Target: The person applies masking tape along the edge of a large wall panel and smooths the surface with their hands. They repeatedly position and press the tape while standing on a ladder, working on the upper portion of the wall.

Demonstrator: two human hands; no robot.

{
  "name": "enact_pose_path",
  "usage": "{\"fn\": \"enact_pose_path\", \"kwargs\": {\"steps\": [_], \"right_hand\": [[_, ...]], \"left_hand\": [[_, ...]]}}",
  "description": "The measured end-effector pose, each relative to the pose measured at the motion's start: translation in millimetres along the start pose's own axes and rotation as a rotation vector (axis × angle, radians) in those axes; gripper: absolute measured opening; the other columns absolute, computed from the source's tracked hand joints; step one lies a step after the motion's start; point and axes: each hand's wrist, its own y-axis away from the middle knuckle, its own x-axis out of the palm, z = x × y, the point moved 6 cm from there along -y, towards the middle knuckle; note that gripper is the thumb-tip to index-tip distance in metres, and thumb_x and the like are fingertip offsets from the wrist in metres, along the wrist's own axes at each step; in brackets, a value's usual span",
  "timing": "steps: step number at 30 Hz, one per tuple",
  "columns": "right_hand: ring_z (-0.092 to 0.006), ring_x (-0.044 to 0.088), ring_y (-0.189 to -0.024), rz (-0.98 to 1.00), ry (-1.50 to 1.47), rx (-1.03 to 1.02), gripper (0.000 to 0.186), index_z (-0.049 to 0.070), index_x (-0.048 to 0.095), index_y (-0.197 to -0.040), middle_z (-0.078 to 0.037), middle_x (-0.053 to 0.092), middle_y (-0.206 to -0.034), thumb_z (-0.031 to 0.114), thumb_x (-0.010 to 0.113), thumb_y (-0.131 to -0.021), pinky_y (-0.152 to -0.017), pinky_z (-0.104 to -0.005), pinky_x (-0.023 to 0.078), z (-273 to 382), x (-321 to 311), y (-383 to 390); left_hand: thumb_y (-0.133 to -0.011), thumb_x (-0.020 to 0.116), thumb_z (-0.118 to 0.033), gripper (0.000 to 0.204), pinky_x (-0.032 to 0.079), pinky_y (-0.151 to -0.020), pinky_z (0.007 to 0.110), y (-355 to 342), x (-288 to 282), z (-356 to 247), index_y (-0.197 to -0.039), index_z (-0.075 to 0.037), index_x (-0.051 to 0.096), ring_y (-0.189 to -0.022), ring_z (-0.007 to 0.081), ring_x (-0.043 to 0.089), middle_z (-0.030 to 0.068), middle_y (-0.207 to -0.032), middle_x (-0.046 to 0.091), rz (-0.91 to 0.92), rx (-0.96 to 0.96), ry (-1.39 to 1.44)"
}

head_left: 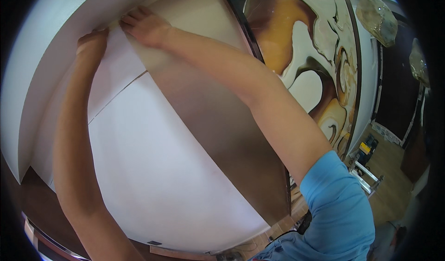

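We reach both arms up to the top of a wall, where our right hand (146, 28) lies with fingers somewhat spread on the upper end of a tapering brown panel (218, 122), and our left hand (93, 39) is bent in just beside it, at the upper edge of the white panel (153, 168); we cannot tell whether it grips anything. The brown panel stands between the white panel, crossed by a thin dark seam (121, 93), and the dark-framed, marble-patterned panel (278, 34) on our right.
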Motion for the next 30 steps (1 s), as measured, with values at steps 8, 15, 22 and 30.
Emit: {"fn": "enact_pose_path", "kwargs": {"steps": [8,15,22,30], "right_hand": [[-0.0287,0.032,-0.152,0.065,0.008,0.061,0.06,0.006,0.043,-0.154,-0.009,0.039,-0.163,0.02,0.049,-0.097,-0.127,-0.0465,0.021,-83,0,40],[-0.0335,0.029,-0.153,0.172,0.205,0.216,0.055,-0.001,0.043,-0.154,-0.017,0.038,-0.162,0.022,0.04,-0.104,-0.128,-0.0509,0.015,-156,-25,81],[-0.0293,0.035,-0.15,0.541,0.671,0.109,0.052,-0.002,0.052,-0.148,-0.015,0.046,-0.159,0.024,0.043,-0.103,-0.121,-0.0481,0.024,-179,-41,87],[-0.0364,0.017,-0.158,0.585,0.802,0.158,0.065,-0.001,0.029,-0.161,-0.016,0.027,-0.17,0.03,0.041,-0.105,-0.126,-0.0553,0.015,-178,-38,94]], "left_hand": [[-0.07,0.077,0.01,0.099,0.058,-0.094,0.044,1,0,1,-0.158,-0.013,0.038,-0.116,0.0376,0.067,0.0222,-0.135,0.062,0.077,0.009,-0.01],[-0.098,0.05,-0.004,0.058,0.058,-0.095,0.045,-14,20,7,-0.154,-0.015,0.044,-0.117,0.0376,0.067,0.019,-0.138,0.061,-0.001,0.041,-0.017],[-0.104,0.044,-0.011,0.048,0.055,-0.102,0.047,-17,24,5,-0.152,-0.015,0.048,-0.123,0.0397,0.064,0.0186,-0.145,0.058,0.034,0.01,0.077],[-0.102,0.048,-0.007,0.046,0.055,-0.1,0.046,-1,-5,-4,-0.147,-0.011,0.053,-0.119,0.0387,0.066,0.0201,-0.139,0.062,0.071,-0.042,0.14]]}}
